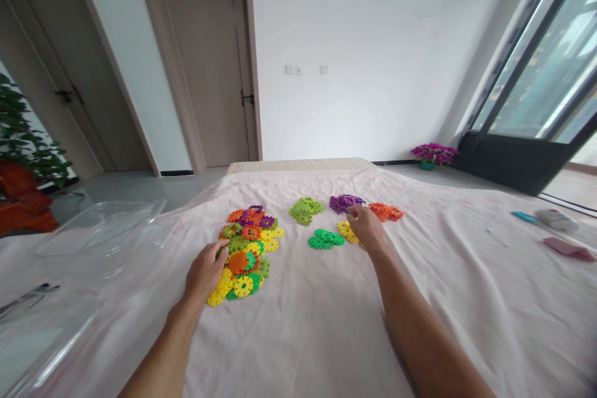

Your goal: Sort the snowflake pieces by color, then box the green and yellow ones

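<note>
A mixed heap of plastic building pieces [252, 233], square lattices and notched discs in orange, purple, yellow and green, lies left of centre. My left hand [208, 267] rests at its left edge, thumb and forefinger a little apart, touching the pieces. My right hand [367, 225] is at the purple pile [344, 202], fingertips pinched with a bit of purple showing at them. Partly under that hand is a pile of yellow discs [346, 231]. Green discs [325, 239], light green squares [305, 209] and orange squares [386, 211] form separate piles nearby.
A pale cloth [298, 336] covers the table in wrinkles. Clear plastic containers [107, 224] stand at the left, near dark-framed glasses [28, 298]. At the right lie a white item [556, 220], a blue item [526, 217] and a pink one [569, 248].
</note>
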`<state>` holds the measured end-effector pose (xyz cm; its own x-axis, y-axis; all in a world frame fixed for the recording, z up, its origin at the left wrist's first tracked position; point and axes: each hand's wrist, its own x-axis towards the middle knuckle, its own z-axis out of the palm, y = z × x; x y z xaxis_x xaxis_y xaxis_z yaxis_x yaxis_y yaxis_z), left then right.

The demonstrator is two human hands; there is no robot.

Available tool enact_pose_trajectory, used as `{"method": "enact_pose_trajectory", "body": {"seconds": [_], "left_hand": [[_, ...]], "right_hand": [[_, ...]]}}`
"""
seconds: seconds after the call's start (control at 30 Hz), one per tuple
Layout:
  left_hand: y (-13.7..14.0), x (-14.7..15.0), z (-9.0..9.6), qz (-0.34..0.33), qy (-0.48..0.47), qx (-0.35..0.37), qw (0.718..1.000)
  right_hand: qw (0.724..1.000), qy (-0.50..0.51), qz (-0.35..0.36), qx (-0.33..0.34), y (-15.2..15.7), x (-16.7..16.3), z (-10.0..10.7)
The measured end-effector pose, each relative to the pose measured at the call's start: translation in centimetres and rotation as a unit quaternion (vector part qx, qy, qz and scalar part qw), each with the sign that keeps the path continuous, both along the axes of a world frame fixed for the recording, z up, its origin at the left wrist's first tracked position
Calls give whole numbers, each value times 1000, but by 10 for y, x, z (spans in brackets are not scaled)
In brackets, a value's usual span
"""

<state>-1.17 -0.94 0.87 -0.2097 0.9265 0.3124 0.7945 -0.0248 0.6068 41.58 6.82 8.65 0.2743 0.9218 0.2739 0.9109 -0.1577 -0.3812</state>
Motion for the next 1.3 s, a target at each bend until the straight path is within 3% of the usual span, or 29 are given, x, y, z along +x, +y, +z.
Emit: {"method": "enact_pose_trajectory", "body": {"seconds": [0.17, 0.3, 0.43, 0.6, 0.83, 0.97, 1.13, 1.3], "left_hand": [[-1, 1, 1, 1, 1, -8, 1000], [-2, 1, 2, -3, -3, -11, 1000], [-1, 1, 1, -10, -6, -9, 1000], [-1, 0, 1, -5, -5, -12, 1000], [-1, 1, 2, -8, -4, 0, 1000], [-1, 1, 2, -6, -3, 0, 1000], [-1, 1, 0, -4, -2, -5, 1000], [-1, 2, 1, -4, 0, -6, 1000]], "right_hand": [[988, -86, 120, -56, -7, -36, 2], [973, -143, 134, -121, -11, -44, -3], [969, -153, 142, -135, -10, -44, -9], [971, -116, 165, -128, -6, -40, -11], [985, -100, 109, -89, -5, -33, -12], [978, -69, 197, -11, -18, -68, -8], [927, -50, 371, 5, -44, -126, -19], [911, -107, 398, 17, -55, -154, -33]]}}
